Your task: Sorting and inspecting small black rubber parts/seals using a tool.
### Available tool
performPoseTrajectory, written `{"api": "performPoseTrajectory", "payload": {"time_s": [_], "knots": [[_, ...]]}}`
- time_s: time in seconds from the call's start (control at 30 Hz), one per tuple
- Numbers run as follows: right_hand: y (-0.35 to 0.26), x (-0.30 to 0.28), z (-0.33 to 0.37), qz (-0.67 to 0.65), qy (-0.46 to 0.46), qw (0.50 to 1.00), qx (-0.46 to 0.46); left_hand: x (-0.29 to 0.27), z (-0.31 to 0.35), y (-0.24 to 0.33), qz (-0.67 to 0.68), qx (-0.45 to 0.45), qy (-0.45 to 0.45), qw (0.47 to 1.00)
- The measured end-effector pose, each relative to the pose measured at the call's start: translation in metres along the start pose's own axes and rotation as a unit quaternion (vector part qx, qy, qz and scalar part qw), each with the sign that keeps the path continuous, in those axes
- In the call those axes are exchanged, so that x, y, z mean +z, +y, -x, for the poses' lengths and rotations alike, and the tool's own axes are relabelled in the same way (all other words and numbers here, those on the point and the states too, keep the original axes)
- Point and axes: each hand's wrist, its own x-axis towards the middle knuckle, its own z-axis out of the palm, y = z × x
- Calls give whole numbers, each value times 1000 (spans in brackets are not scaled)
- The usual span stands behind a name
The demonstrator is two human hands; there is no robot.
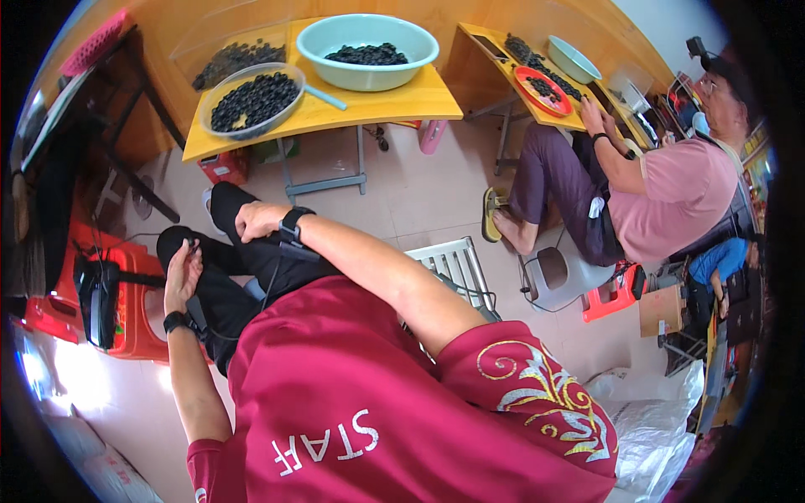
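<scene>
My left hand (182, 275) is raised beside my left knee, its thumb and fingertips pinched round a small dark piece (194, 244). Too little of that piece shows to tell its kind. Over my other black-trousered leg (231, 204) lies my right hand (258, 220), its fingers curled downward; whatever they may hold is hidden. Both wrists carry black bands, and a dark cable hangs by the right one. Beyond my knees, a yellow table (402, 107) bears a clear round tray (295, 99) and a light-blue basin (428, 49), each with many small black pieces in it.
More black pieces (239, 60) lie at the table's back left, and a light-blue stick (325, 97) lies between tray and basin. On my right, a seated person (671, 189) works at another table with a red plate (528, 84). Red stools (138, 314) stand on my left.
</scene>
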Motion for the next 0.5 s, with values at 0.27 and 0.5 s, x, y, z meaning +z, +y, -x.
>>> {"api": "performPoseTrajectory", "payload": {"time_s": [0.27, 0.5], "knots": [[-19, 0, 0, 72, 32, 996, -43, 37, 7, 8, -21, 25, 0, 999], [-30, -3, -16, -84, 150, 984, -49, 62, 6, 10, -39, 4, 10, 999]]}}
